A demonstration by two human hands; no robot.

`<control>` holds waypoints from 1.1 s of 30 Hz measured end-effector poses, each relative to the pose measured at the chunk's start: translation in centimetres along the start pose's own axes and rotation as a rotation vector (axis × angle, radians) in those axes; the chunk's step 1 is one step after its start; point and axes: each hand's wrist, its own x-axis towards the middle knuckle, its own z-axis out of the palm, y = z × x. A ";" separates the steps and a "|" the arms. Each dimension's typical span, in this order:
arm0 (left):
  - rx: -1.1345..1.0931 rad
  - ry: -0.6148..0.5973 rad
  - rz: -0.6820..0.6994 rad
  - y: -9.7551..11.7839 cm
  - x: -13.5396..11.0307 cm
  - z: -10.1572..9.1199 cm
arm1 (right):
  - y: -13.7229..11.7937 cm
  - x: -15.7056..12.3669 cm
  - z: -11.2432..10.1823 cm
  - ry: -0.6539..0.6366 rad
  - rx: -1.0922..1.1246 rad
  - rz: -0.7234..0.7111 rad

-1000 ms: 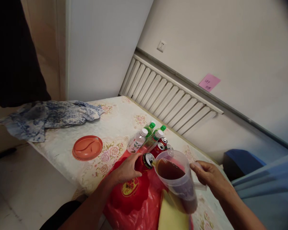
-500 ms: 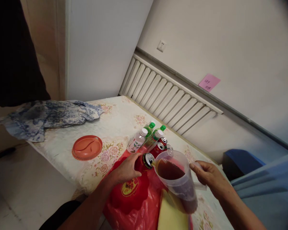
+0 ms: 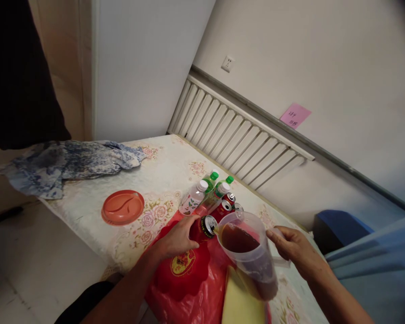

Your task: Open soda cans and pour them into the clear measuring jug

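Observation:
Wrapped round a dark red drink can (image 3: pixel 199 229) is my left hand (image 3: pixel 178 237). The can's open top leans toward a clear plastic jug (image 3: pixel 253 258), close to its spout. My right hand (image 3: pixel 288 245) grips the jug's handle and holds it tilted to the left. Brown liquid (image 3: pixel 238 238) fills much of the jug. Under the can lies a red scalloped tray (image 3: pixel 165 279) with a yellow emblem, on red plastic. Below the jug is a yellow cloth or sheet (image 3: pixel 238 301).
Behind the can stand white-capped bottles (image 3: pixel 191 198), green-capped bottles (image 3: pixel 211 181) and red cans (image 3: pixel 223 208). An orange lid-like dish (image 3: pixel 123 207) and a crumpled blue-white cloth (image 3: pixel 87 162) lie on the flowered tablecloth (image 3: pixel 168 157). A radiator (image 3: pixel 236 135) runs along the wall.
Almost nothing differs. Both hands, the can and the tilted jug keep the same places; the view has shifted very slightly.

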 end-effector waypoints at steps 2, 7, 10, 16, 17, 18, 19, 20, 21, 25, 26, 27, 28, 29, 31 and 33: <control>0.002 -0.003 -0.006 0.1 0.0 0.0 | 0.1 0.1 0.0 -0.006 -0.004 -0.008; -0.001 -0.003 -0.003 0.1 0.0 -0.1 | 0.2 0.1 -0.1 -0.023 -0.020 -0.016; -0.005 -0.003 0.003 0.1 0.1 -0.1 | 0.2 0.1 -0.1 -0.023 -0.018 -0.013; -0.015 0.001 0.022 0.2 0.2 -0.1 | 0.1 0.1 0.0 -0.020 -0.003 -0.005; -0.017 0.002 0.019 0.2 0.2 -0.1 | 0.2 0.1 0.0 -0.021 -0.002 -0.006; -0.017 0.002 0.016 0.2 0.2 0.0 | 0.2 0.2 0.0 -0.024 -0.001 -0.005; -0.017 0.005 0.015 0.1 0.2 0.0 | 0.2 0.2 0.0 -0.024 0.001 -0.004; -0.018 0.006 0.017 0.1 0.2 0.0 | 0.3 0.2 0.0 -0.023 0.003 -0.001; -0.020 0.009 0.019 0.0 0.2 0.0 | 0.3 0.2 0.1 -0.020 0.005 0.004; -0.033 0.021 0.010 -0.1 0.1 0.0 | 0.7 0.1 0.3 0.009 0.031 0.027; -0.040 0.022 0.010 -0.1 0.1 0.0 | 1.0 0.1 0.4 0.017 0.043 0.030; -0.050 0.022 0.015 -0.1 0.1 0.0 | 1.2 0.0 0.4 0.023 0.056 0.033; -0.062 0.021 0.024 0.0 0.1 0.0 | 1.6 0.0 0.5 0.026 0.073 0.037; -0.074 0.019 0.033 0.0 0.1 0.0 | 1.9 0.0 0.6 0.027 0.095 0.042; -0.092 0.025 0.042 0.2 0.1 -0.1 | 2.8 0.1 0.8 0.021 0.162 0.044; -0.099 0.037 0.041 0.3 0.1 -0.2 | 3.8 0.2 1.0 0.010 0.253 0.028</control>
